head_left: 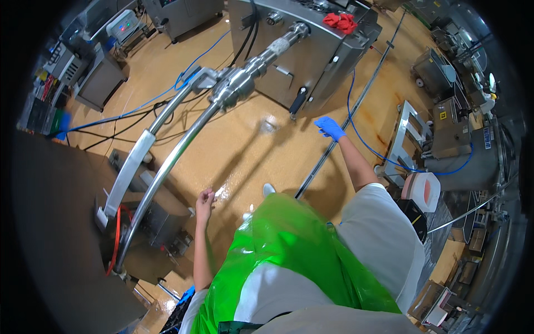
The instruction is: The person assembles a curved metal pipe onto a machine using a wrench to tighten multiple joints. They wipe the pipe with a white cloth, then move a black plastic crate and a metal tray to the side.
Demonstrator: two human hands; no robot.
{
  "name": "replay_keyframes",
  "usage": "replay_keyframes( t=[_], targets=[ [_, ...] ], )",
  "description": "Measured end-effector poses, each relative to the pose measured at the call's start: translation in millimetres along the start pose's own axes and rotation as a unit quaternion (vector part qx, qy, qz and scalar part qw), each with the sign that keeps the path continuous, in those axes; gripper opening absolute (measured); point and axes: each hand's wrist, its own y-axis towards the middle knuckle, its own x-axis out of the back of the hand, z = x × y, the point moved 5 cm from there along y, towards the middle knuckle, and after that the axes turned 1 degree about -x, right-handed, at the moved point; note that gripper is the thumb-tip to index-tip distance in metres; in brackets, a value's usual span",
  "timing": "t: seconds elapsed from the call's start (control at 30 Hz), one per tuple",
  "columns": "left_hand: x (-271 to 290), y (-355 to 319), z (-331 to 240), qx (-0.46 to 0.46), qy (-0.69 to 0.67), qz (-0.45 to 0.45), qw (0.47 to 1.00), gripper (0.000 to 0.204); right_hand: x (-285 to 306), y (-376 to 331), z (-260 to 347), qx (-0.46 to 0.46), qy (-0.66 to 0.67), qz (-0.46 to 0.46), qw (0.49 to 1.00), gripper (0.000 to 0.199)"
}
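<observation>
My left hand (206, 202) is bare and hangs low over the tan floor, its fingers loosely curled and slightly apart, with nothing visible in them. My right hand (330, 128) wears a blue glove and reaches forward above a floor channel. Its fingers are bent but partly spread, and no held thing shows. Ahead of both hands stands a steel machine (278, 72) with a black-handled lever (299, 101) on its lower front. A steel pipe (181, 146) with a thick fitting (236, 86) runs from that machine down to the left. Neither hand touches the pipe or the machine.
A red cloth (340, 23) lies on the machine's top. Blue and black hoses (150, 106) cross the floor at left. The floor channel (364, 92) runs away on the right. A steel frame (409, 139), a whitish tub (421, 192) and other equipment stand at right.
</observation>
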Motion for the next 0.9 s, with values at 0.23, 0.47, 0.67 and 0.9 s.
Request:
replay_keyframes(
  t=[0.23, 0.47, 0.67, 0.9],
  targets=[
    [12, 48, 46, 0.063, 0.024, -0.023, 0.997, 0.027, 77, 82, 29, 0.070, 0.004, -0.077, 0.995, 0.032],
    [-38, 63, 3, 0.089, 0.014, -0.063, 0.994, 0.024, 252, 162, 98, 0.244, -0.043, -0.349, 0.904, 0.041],
    [-120, 66, -15, 0.160, -0.006, -0.096, 0.983, 0.023, 359, 268, 163, 0.249, -0.268, -0.503, 0.783, 0.055],
    [-160, 100, -51, 0.057, 0.051, -0.034, 0.996, 0.036, 421, 311, 178, 0.180, -0.438, -0.337, 0.814, 0.037]
  ],
)
